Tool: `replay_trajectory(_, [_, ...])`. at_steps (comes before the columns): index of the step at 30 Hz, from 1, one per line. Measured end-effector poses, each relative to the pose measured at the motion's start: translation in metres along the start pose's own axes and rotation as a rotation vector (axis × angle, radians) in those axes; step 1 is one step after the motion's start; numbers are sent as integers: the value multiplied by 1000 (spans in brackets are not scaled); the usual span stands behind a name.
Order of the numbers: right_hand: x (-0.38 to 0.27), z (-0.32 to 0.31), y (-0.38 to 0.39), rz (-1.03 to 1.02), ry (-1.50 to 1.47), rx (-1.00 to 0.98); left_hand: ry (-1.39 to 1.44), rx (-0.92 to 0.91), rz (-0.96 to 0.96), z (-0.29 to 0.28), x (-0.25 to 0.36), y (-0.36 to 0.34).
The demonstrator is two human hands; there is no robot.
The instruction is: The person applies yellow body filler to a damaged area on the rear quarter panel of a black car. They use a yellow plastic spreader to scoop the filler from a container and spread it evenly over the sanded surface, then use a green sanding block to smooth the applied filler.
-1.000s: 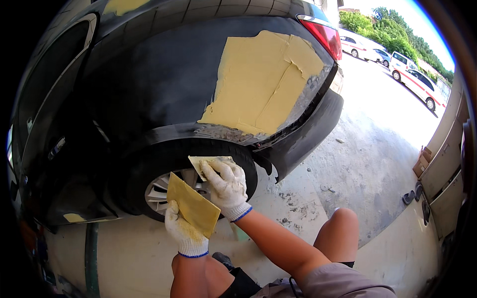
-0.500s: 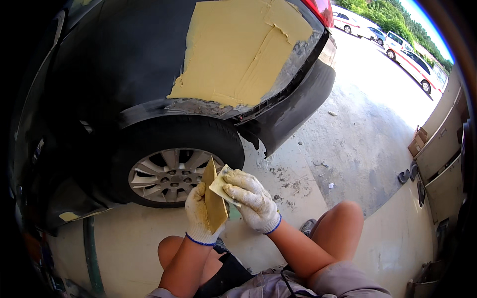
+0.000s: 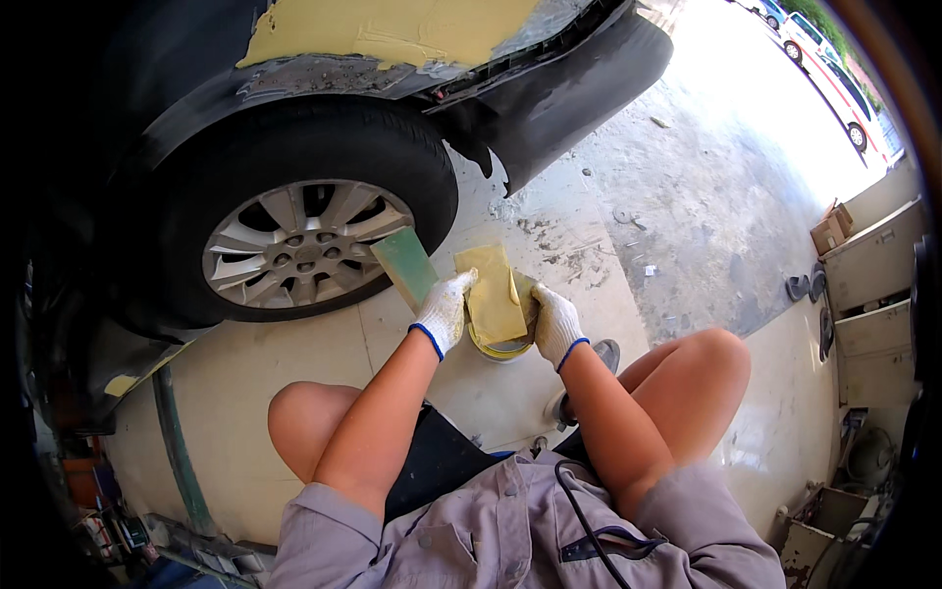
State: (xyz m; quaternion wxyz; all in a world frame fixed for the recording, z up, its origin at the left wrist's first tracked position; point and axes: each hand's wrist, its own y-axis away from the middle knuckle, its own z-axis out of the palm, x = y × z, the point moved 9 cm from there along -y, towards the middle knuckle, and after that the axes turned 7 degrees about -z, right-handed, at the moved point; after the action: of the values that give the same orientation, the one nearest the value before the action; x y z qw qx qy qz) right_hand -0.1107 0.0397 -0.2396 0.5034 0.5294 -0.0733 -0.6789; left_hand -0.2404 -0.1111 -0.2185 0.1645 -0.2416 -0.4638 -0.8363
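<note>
My left hand (image 3: 444, 312), in a white knit glove with a blue cuff, is closed, and a flat green plate (image 3: 404, 263) sticks out beyond its fingers. Its thumb side touches a flat board covered in yellow body filler (image 3: 489, 294). On the other side, my gloved right hand (image 3: 557, 322) is closed on an olive-grey spreader (image 3: 527, 294) that meets the board's right edge. Which fingers carry the board's weight is hidden. Under the board stands a round tin (image 3: 500, 351) with a yellow-smeared rim, partly covered.
Ahead is a dark car's wheel (image 3: 309, 245), with yellow filler (image 3: 392, 29) on the panel above and a loose-hanging bumper (image 3: 579, 88). Cabinets (image 3: 873, 285), a cardboard box (image 3: 832, 228) and slippers (image 3: 807, 283) line the right. My knees flank the tin.
The view has tipped downward, bringing the tin into sight. My hands have moved apart and lie over the tin. The green plate now shows beyond my left hand.
</note>
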Motion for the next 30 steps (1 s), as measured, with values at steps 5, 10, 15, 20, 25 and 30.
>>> replay_trajectory(5, [21,-58,-31,-77,221,59,-295,111,-71,-25,-93,-50])
replay_trajectory(10, [20,-89,-82,-342,852,118,-447,245,-112,-25,-109,-73])
replay_trajectory(15, [6,-67,-71,-497,1301,212,-712,604,-74,-62,-92,-77])
replay_trajectory(20, [-17,-95,-76,-344,1231,412,-541,1130,212,-113,-13,-14])
replay_trajectory(25, [-50,-76,-65,-590,1088,408,-371,915,360,-183,35,-44])
replay_trajectory(30, [-58,-26,-41,-856,1295,315,-371,456,408,-173,73,-57])
